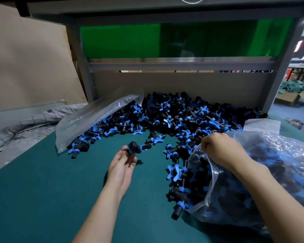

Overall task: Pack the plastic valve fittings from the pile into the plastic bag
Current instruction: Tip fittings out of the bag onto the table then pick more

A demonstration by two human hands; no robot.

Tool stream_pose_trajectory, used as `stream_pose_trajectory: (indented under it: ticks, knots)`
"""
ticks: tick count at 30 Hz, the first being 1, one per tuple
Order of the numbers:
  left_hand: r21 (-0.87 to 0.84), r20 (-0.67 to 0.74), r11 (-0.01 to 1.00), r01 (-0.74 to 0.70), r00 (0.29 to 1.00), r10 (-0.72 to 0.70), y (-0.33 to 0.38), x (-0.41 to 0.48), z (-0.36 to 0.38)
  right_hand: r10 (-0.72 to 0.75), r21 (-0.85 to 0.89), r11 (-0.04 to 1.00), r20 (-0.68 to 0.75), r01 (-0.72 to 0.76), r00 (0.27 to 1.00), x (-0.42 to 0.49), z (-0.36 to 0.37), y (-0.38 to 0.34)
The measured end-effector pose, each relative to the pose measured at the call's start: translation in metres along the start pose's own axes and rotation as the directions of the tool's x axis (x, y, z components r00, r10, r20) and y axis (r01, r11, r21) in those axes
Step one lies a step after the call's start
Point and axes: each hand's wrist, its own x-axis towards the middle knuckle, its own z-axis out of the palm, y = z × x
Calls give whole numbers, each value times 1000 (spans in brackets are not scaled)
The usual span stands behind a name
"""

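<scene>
A big pile of black valve fittings with blue handles (181,116) covers the back of the green table (42,190). My left hand (121,167) is palm up in the middle of the table, and its thumb and fingertips pinch one valve fitting (137,147). My right hand (219,149) is curled into a fist and grips the rim of the clear plastic bag (270,181), holding its mouth open toward the pile. The bag lies at the right and holds many fittings. Several more fittings (178,186) lie loose just outside its mouth.
A second clear plastic bag (95,118) lies over the left end of the pile. A grey quilted cloth (25,123) sits off the table's left side. A cardboard wall (165,85) and a metal frame (182,64) close off the back.
</scene>
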Motion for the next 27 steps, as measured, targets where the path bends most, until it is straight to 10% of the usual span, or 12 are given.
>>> stream_pose_trajectory:
  ticks: [18, 27]
  knots:
    - [160, 30, 980, -121, 993, 118, -7, -2, 4, 2, 77, 997, 1, -2, 1000, 1, -5, -2]
    - [352, 161, 910, -218, 972, 170, -7, -30, 52, -28, 254, 960, -322, 115, 946, -2, -24, -18]
